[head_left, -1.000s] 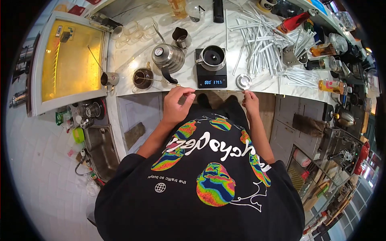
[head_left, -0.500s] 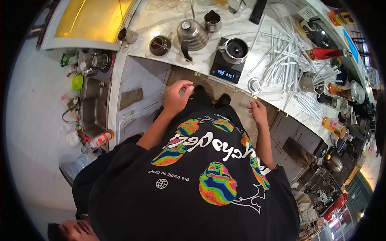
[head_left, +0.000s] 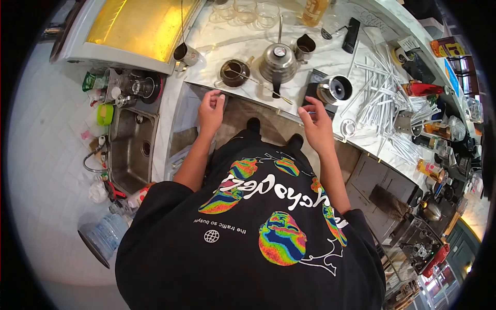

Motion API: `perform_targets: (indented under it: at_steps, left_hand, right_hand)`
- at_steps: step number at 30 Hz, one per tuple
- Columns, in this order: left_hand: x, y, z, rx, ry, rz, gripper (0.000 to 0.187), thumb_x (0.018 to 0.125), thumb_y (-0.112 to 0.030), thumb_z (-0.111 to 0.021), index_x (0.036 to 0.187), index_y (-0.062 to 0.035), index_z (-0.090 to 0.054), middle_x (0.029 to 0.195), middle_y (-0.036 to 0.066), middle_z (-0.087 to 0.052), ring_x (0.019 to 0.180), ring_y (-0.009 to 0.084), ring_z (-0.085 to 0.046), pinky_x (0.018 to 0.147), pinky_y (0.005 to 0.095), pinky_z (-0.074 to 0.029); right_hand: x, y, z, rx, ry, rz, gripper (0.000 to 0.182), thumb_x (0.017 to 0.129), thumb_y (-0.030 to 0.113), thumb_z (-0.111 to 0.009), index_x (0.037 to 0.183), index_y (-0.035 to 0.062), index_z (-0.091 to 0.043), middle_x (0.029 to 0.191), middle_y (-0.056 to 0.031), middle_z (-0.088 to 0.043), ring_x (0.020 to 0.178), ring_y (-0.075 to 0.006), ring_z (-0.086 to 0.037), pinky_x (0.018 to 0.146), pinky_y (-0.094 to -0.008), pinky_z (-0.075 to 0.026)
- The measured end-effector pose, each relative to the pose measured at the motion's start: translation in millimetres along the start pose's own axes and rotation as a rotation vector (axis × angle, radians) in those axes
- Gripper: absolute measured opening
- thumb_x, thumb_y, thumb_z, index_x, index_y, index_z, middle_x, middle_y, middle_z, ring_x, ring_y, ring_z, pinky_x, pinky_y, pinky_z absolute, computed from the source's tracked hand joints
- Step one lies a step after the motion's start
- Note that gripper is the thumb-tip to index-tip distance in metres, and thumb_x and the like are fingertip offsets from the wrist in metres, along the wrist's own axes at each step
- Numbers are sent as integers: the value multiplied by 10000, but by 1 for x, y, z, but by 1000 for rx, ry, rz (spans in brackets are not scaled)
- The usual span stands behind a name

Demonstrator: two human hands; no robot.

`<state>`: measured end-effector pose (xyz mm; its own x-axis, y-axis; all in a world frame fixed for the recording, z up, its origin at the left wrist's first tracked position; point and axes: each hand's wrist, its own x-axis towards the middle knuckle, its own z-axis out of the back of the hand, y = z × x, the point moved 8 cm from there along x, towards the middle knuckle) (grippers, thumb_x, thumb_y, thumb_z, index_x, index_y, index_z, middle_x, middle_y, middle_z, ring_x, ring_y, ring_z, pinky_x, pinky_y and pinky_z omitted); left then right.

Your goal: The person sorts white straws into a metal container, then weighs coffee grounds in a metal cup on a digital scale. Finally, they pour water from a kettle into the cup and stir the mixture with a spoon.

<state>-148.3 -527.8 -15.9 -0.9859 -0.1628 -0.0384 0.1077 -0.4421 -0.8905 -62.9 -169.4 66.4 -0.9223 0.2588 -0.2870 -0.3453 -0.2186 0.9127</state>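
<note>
My left hand (head_left: 211,112) hangs at the counter's front edge, loosely curled with the thumb apart and nothing in it. Just beyond it stands a glass coffee server (head_left: 233,73) with dark liquid inside. A long thin spoon (head_left: 268,92) slants from the server towards the counter edge. My right hand (head_left: 317,126) is empty, its fingers apart at the front of a black digital scale (head_left: 312,82); the display is hidden. On the scale is a steel cup (head_left: 325,89) with a dark inside. Between the hands, farther back, stands a steel gooseneck kettle (head_left: 278,63).
Many loose white paper-wrapped straws (head_left: 377,98) cover the right of the counter (head_left: 206,41). A small round metal piece (head_left: 348,127) lies near the front edge. Steel pitchers (head_left: 305,45) and glass cups (head_left: 267,14) stand behind. A sink (head_left: 132,155) is at the left.
Both hands have come forward to the counter edge, the left towards the coffee server and the right to the scale's front. The view has shifted; the person at the lower left is out of sight.
</note>
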Motion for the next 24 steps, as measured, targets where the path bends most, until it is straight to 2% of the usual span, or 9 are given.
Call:
perform_targets:
  at_steps: [4, 5, 9, 13, 19, 24]
  left_hand:
    - [31, 5, 11, 30, 43, -47, 265, 958, -203, -752, 1159, -35, -712, 858, 47, -716, 757, 137, -648, 751, 309, -544]
    - [36, 6, 12, 31, 59, -49, 263, 952, -198, -755, 1158, -40, -711, 855, 50, -717, 758, 140, -651, 749, 310, -544]
    - [49, 14, 14, -1, 124, 2, 262, 942, -193, -763, 1154, -47, -713, 850, 52, -718, 751, 146, -653, 737, 316, -545]
    - [58, 18, 13, 21, 177, -19, 263, 944, -198, -762, 1152, -44, -711, 846, 54, -716, 749, 139, -651, 725, 312, -544]
    - [63, 20, 11, -34, 234, -30, 263, 955, -191, -760, 1163, -41, -706, 843, 45, -708, 739, 124, -646, 714, 295, -545]
    - [64, 22, 13, -46, 259, -35, 261, 962, -189, -759, 1169, -40, -702, 841, 37, -700, 728, 110, -631, 700, 289, -536]
  right_hand:
    - [18, 5, -47, -38, -36, 8, 489, 961, 274, -757, 1381, 56, -632, 1088, -135, -742, 880, -182, -706, 790, -333, -554]
    - [20, 3, -53, -35, -60, 12, 401, 968, 239, -748, 1315, 48, -682, 1033, -134, -762, 820, -170, -700, 767, -321, -549]
    - [19, 4, -65, 21, -168, 60, 209, 989, 155, -715, 1137, 13, -755, 950, -107, -778, 780, -121, -671, 742, -290, -533]
    - [13, 30, -77, 108, -178, 67, 186, 991, 130, -716, 1126, 6, -749, 955, -72, -770, 803, -92, -661, 746, -270, -525]
    - [28, 55, -112, 280, -64, 174, 193, 1002, 136, -717, 1139, 4, -755, 986, -65, -764, 865, -96, -667, 776, -266, -529]
    - [46, 63, -136, 63, -18, 252, 177, 1012, 153, -717, 1106, 16, -778, 1008, -83, -790, 928, -161, -722, 812, -292, -547]
